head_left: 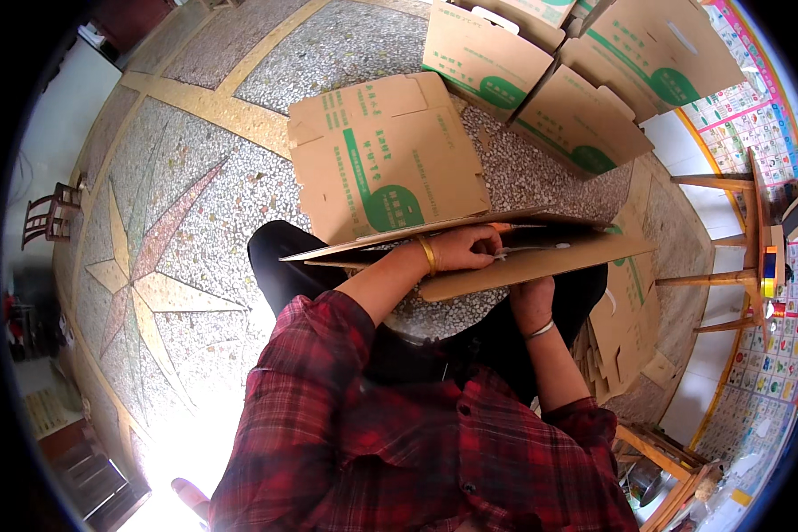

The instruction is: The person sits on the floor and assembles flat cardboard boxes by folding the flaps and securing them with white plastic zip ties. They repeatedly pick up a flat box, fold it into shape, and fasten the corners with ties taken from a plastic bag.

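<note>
A folded brown cardboard carton (541,268) lies across my lap, its panels partly spread. My left hand (465,248), with a gold bangle at the wrist, reaches between the panels. Its thumb and fingers are pinched together at a small white strip (503,257) on the near panel; the strip's exact kind is unclear. My right hand (532,303), wearing a silvery bangle, is under the near panel from below, and its fingers are hidden behind the cardboard. Beyond my knees, a flat printed carton (390,155) with green markings lies next to the one on my lap.
Several standing cartons (585,106), some with white handles, are grouped at the far right. Flattened cardboard (621,337) is stacked beside my right knee. Wooden stools (745,239) line the right wall. A small chair (51,215) stands far left on the patterned stone floor (186,204).
</note>
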Tool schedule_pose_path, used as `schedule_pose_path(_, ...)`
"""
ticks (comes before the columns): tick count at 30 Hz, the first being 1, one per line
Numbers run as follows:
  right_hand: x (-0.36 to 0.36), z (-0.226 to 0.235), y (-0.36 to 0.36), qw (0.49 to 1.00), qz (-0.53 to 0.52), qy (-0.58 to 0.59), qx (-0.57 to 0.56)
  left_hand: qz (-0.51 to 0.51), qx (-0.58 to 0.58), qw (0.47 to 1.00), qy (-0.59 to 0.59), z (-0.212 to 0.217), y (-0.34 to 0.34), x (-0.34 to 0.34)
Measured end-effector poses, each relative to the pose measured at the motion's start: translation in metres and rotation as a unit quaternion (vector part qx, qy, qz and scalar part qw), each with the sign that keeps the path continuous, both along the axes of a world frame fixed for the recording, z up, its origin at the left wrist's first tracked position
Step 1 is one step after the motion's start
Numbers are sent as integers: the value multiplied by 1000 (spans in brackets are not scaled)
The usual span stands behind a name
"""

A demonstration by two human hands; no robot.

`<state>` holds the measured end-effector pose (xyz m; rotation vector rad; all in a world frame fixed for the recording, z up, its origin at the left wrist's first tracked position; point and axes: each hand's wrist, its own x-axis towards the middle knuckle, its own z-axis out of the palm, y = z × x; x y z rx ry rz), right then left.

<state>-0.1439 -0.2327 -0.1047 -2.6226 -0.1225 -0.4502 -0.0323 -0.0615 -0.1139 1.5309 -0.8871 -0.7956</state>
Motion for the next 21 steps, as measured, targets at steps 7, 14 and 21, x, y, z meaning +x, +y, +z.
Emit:
schedule_pose_path(7, 2, 7, -1, 999, 27, 36, -31, 48, -24, 992, -113, -9, -4, -1)
schedule_pose_path(14, -1, 12, -12, 989, 48, 61, -129, 33, 75, 979, -185, 24, -16, -6)
schedule_pose_path(21, -1, 20, -6, 978, 69, 42, -191, 74, 67, 971, -216, 16, -14, -13)
